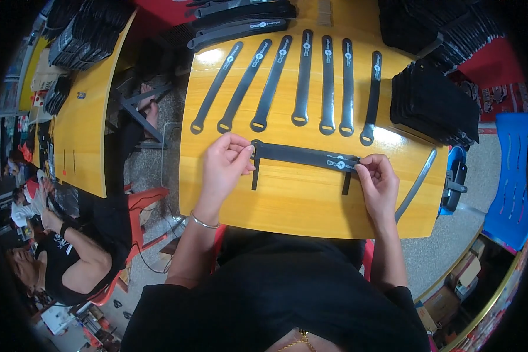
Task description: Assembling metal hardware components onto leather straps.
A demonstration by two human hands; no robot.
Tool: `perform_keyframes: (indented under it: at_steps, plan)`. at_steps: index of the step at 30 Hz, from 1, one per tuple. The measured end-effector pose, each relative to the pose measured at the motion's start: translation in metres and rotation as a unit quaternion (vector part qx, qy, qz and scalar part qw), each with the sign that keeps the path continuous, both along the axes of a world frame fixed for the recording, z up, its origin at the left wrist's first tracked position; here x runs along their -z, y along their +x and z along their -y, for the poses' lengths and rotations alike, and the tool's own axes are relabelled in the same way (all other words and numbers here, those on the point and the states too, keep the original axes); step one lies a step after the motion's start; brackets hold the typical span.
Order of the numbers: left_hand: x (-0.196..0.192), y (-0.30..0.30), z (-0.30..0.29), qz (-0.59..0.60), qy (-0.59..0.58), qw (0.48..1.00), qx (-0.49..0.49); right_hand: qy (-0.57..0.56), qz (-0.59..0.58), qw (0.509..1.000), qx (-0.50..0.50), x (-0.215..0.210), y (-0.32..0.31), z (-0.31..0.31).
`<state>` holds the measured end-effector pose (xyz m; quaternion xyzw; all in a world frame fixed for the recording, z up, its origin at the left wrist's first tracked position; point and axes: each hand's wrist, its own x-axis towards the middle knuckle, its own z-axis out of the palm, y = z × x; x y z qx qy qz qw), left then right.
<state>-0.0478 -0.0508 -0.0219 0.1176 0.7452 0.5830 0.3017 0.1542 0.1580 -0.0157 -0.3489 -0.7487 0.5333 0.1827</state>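
Tension is what this step seems to need: the black strap (304,157) lies stretched across the middle of the yellow wooden table (299,205), and it would likely go best if both ends are kept level and taut so the two short black tabs hanging below it stay square to the band.

Left hand (226,164), in the centre-left of the frame, is closed in a pinch on the strap's left end, thumb and forefinger gripping the edge where it folds; a thin metal bangle (204,222) sits on that wrist. Right hand (378,182), centre-right, is likewise pinched shut on the strap's right end, just beside a small white round mark on the band. Neither hand is spread open; the other fingers curl in.

Above the strap, in the upper middle of the frame, a row of seven flat black straps (302,82) with slotted ends fans out on the tabletop. At upper right a stack of black pieces (437,102) rests near the table's edge, well apart from the hands.
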Motion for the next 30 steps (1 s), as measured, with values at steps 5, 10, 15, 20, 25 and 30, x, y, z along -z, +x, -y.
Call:
perform_keyframes:
  at_steps: [5,10,15,20,25,30]
  plan:
    - [0.001,0.0,-0.001,-0.003,0.003,1.0,0.001,0.002,-0.002,1.0,0.003,0.001,-0.001,0.0]
    - [-0.002,0.002,-0.003,-0.016,-0.017,1.0,-0.002,0.015,0.006,1.0,0.003,-0.001,-0.002,0.0]
    - [-0.004,0.003,-0.005,-0.025,-0.018,1.0,-0.003,0.04,0.007,0.999,0.002,0.001,-0.002,-0.001]
    - [0.001,0.003,-0.003,-0.019,-0.013,1.0,-0.011,0.095,0.014,0.995,-0.002,0.006,-0.002,0.0]
    - [-0.002,0.004,-0.005,-0.034,-0.026,0.999,-0.008,0.08,0.026,0.996,0.016,0.005,-0.002,0.001]
    - [0.0,0.004,-0.005,-0.032,-0.025,0.999,-0.006,0.09,0.03,0.995,0.015,0.003,-0.004,0.001]
